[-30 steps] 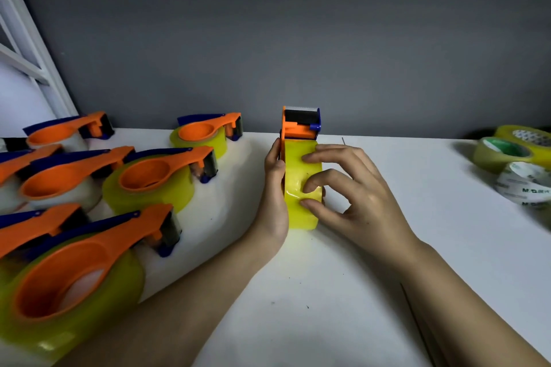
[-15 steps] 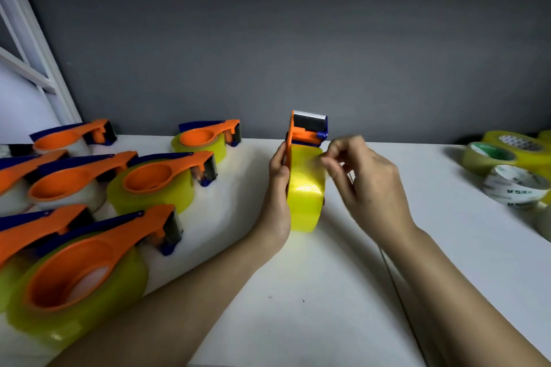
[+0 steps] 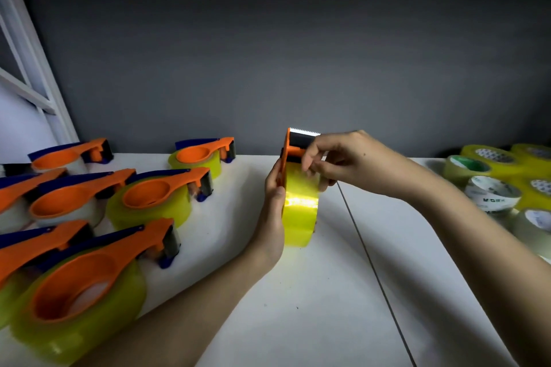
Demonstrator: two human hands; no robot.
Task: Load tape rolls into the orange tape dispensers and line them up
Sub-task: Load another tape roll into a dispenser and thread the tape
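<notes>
Since a second ago my right hand (image 3: 351, 162) has left the face of the yellow tape roll (image 3: 300, 211) and climbed to its top, where the fingers (image 3: 310, 164) now pinch at the tape just under the dispenser head; whether they hold a loose end I cannot tell. The view has also dropped a little. I see the orange dispenser (image 3: 286, 152) standing on edge on the white counter (image 3: 298, 307), roll upright, its long axis running away from me toward the grey wall, serrated blade (image 3: 304, 131) at the far, upper end. My left hand (image 3: 272, 211) grips the left side of that dispenser, thumb against the roll's near edge, fingers curled behind. Left of the dispenser lie the loaded dispensers (image 3: 161, 194) flat on their rolls, handles slanting up and away. Right of it, well apart, sit the spare tape rolls (image 3: 492, 197), lying flat in a cluster.
</notes>
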